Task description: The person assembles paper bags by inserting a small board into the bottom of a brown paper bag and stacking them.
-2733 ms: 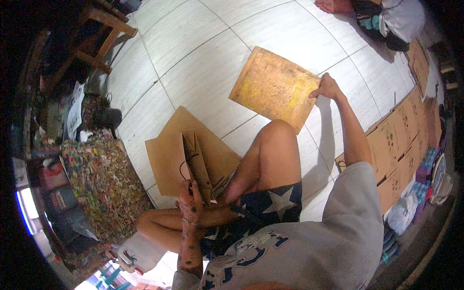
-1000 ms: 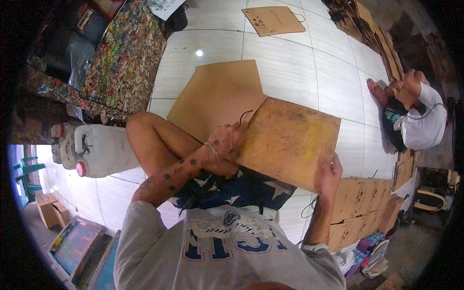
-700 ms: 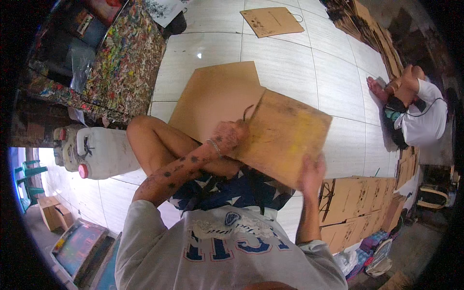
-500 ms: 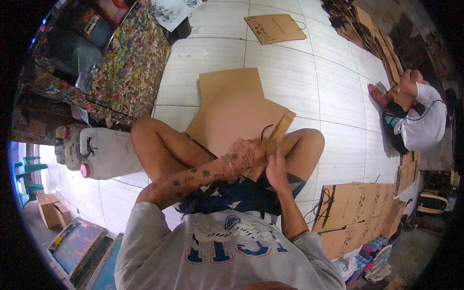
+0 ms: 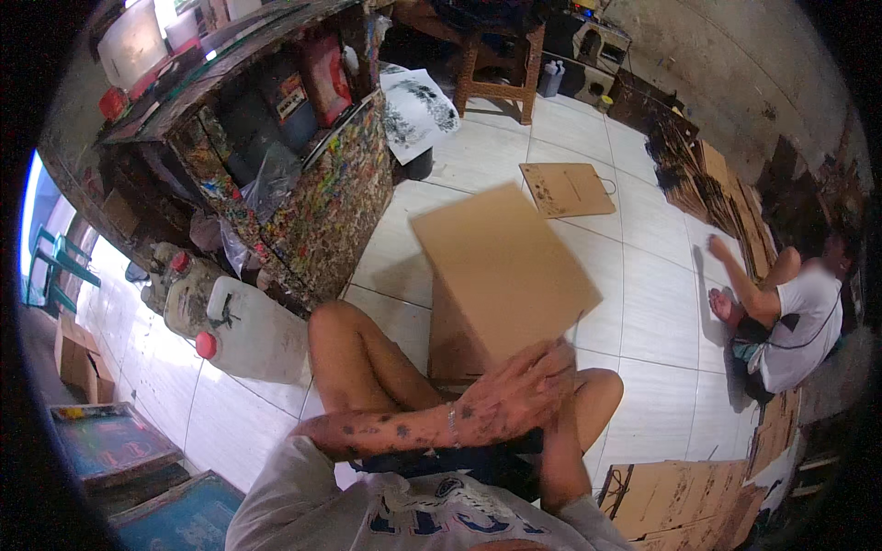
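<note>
The brown paper bag is raised above the tiled floor in front of the person, broad face up; a lower brown panel shows partly behind it, and whether the 2 are joined cannot be told. The left hand appears to be grasping the bag's near edge, fingers bent at the paper. The right hand is mostly covered by the left; the state of its grip cannot be told. For good handling, support the edge with 2 hands, spread the finger pressure and hold the face flat; a hard pinch would probably crease the paper. Markings: the shirt carries large dark letters, broken by folds; a small label in the paint-spattered cabinet and the print on the floor bag are too small to read.
</note>
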`<state>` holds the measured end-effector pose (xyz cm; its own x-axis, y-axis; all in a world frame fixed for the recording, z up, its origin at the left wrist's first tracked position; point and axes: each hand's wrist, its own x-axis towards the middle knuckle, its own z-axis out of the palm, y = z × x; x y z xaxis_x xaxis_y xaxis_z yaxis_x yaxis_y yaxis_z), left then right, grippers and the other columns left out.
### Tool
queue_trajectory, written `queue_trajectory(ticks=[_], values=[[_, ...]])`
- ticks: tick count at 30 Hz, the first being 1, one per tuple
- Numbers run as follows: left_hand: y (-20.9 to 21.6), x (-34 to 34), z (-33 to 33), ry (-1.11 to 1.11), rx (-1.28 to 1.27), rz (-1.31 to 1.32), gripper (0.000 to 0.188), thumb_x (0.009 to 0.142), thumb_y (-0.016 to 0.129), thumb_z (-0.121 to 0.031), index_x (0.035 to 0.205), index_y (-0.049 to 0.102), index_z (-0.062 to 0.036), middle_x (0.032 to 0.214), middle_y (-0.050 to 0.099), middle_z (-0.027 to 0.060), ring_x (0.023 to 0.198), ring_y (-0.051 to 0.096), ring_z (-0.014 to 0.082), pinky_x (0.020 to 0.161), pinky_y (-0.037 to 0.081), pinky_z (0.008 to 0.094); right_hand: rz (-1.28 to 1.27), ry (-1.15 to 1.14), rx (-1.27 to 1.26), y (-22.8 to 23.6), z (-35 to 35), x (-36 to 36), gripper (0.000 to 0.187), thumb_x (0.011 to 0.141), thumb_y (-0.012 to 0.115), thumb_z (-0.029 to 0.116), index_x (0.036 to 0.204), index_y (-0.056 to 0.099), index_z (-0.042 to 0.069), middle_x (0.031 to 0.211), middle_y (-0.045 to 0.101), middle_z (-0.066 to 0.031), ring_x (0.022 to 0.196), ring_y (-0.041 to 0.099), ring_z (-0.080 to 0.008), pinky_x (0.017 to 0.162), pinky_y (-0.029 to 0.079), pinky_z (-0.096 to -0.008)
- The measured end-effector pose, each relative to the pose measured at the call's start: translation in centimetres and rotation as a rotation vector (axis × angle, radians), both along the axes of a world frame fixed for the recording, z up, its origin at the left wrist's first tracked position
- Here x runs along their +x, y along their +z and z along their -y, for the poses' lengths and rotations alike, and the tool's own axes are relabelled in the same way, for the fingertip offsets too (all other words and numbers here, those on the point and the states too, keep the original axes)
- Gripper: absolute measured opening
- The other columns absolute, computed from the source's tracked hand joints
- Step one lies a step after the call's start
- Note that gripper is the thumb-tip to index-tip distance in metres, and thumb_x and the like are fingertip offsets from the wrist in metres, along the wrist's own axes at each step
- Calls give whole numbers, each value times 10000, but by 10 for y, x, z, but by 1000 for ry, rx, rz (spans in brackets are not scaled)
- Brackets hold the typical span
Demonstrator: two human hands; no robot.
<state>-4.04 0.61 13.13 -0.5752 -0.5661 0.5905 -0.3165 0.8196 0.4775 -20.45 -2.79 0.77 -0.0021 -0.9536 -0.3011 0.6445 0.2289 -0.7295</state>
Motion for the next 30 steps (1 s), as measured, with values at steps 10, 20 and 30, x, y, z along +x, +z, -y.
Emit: queue_trajectory(ticks=[10, 20, 30], values=[[-50, 93, -47, 316, 191, -248, 315, 727, 686, -39, 1021, 576, -7, 1083, 549, 182, 941, 573, 347, 786, 495, 410, 202, 153, -1039, 247, 232, 163, 320, 952, 482, 100, 1253, 428, 6, 1288, 504, -135, 1180, 490, -267, 1009, 446, -396], [-86, 135, -38, 427, 231, -289, 262, 745, 650, 16, 996, 585, -15, 929, 599, 151, 820, 603, 321, 690, 513, 369, -846, 278, -1049, 343, 309, 312, 154, 859, 601, 82, 962, 667, -11, 949, 651, -79, 912, 612, -198, 824, 482, -296], [-145, 104, 4, 266, 435, 3, 373, 843, 567, -217, 1133, 484, 1, 1129, 485, 188, 1012, 498, 358, 857, 432, 442, -1137, 293, -184, -20, 103, 34, 238, 876, 606, 172, 947, 642, -53, 779, 676, -108, 751, 653, -158, 698, 523, -293]])
